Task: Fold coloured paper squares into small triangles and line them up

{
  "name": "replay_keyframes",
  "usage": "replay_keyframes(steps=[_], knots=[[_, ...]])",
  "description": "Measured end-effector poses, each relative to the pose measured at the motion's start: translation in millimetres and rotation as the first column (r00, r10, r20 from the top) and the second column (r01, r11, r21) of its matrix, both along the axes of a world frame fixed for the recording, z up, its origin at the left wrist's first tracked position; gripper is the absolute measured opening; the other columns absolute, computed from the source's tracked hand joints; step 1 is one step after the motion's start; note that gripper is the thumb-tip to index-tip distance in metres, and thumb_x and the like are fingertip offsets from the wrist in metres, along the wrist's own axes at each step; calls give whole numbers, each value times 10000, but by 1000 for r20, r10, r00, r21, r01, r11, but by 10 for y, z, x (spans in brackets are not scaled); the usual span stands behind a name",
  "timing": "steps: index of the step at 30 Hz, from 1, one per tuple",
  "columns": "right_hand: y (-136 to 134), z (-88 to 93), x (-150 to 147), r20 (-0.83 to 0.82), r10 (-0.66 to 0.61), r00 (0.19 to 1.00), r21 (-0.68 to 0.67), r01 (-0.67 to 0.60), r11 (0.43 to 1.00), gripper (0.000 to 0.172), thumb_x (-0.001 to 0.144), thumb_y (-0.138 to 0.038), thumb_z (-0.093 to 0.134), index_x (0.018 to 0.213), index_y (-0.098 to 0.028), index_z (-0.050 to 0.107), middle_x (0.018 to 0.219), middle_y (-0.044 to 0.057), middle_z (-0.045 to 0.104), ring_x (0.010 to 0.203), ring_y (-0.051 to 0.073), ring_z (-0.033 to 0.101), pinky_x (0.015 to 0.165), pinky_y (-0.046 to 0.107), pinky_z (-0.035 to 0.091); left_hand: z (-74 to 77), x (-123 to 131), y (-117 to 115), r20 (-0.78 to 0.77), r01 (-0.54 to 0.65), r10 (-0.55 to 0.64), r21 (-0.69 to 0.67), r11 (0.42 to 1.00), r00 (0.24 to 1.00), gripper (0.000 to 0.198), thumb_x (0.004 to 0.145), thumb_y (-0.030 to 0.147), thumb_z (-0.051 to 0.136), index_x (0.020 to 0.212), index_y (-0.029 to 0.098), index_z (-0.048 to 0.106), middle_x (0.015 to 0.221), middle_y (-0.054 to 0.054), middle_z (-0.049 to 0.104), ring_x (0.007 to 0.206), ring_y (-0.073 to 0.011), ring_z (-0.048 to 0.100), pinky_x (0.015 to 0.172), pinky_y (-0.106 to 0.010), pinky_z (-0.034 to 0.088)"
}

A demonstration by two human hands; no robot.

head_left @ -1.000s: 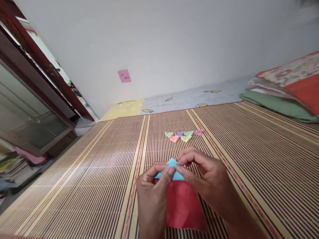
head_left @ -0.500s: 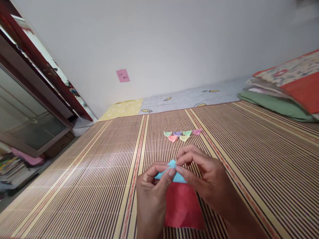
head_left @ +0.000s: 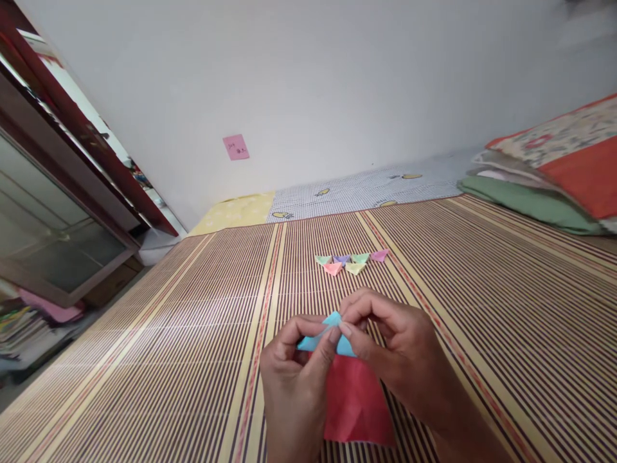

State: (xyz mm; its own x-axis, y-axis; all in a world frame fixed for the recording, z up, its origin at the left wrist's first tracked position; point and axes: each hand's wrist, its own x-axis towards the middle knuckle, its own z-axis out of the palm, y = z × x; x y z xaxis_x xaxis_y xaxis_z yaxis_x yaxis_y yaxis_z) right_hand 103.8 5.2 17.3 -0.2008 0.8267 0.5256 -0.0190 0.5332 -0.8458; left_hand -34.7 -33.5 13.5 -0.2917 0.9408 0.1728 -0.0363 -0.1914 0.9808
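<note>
A small folded piece of light blue paper is held up between both hands, its pointed tip upward. My left hand is closed on its left part, thumb on the near face and fingers behind. The thumb and fingertips of my right hand pinch it near the top; the fingers hide part of the folds. Below the hands a red sheet of paper lies on the striped mat, partly covered by my left hand. Farther off sit several small folded paper triangles in two rows.
Folded cloths, one green, are stacked at the right with an orange floral cloth on top. A pink note is stuck to the white wall. A door and a pile of books are at the left.
My right fingertips have closed in tighter at the top of the blue paper, and my left thumb has shifted slightly upward. The red sheet and the paper triangles stay in place.
</note>
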Motion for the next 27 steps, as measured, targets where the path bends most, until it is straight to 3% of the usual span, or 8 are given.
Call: replay_keyframes(steps=[7,11,14,18,27], knots=[[-5,22,-10,35,-103,994,135,97,986,152,867,-84,633,773,-201,614,822,-17,671,788,128,657,717,243,510,24,29,-20,-12,-100,100,-39,994,995,197,734,284,860,873,213,741,760,-3,758,623,-131,694,566,-185,557],[-11,25,-24,42,-175,984,210,163,964,158,873,-73,632,783,-202,624,835,-14,683,807,128,673,732,239,520,20,31,-21,-35,-119,119,-12,993,992,177,818,351,797,925,212,772,823,-26,770,713,-147,710,644,-206,574],[-13,24,-31,54,-183,982,233,166,958,149,877,-78,626,793,-200,634,847,-3,686,821,139,681,742,251,533,2,7,-15,17,-84,84,5,996,996,194,896,393,718,949,220,789,835,-25,765,718,-132,675,646,-203,544],[-19,28,-35,87,-195,977,276,164,947,147,878,-77,622,794,-197,634,842,6,688,815,139,684,735,249,537,-9,-27,-17,90,-5,6,-7,1000,996,174,884,374,740,949,226,804,825,-25,768,715,-142,672,654,-228,542],[-21,40,-47,79,-192,978,275,164,947,152,882,-79,619,787,-195,639,820,5,688,792,132,685,710,239,537,20,-31,-18,38,-35,36,-20,999,999,115,801,303,815,892,234,823,798,-24,787,726,-156,725,678,-226,585]])
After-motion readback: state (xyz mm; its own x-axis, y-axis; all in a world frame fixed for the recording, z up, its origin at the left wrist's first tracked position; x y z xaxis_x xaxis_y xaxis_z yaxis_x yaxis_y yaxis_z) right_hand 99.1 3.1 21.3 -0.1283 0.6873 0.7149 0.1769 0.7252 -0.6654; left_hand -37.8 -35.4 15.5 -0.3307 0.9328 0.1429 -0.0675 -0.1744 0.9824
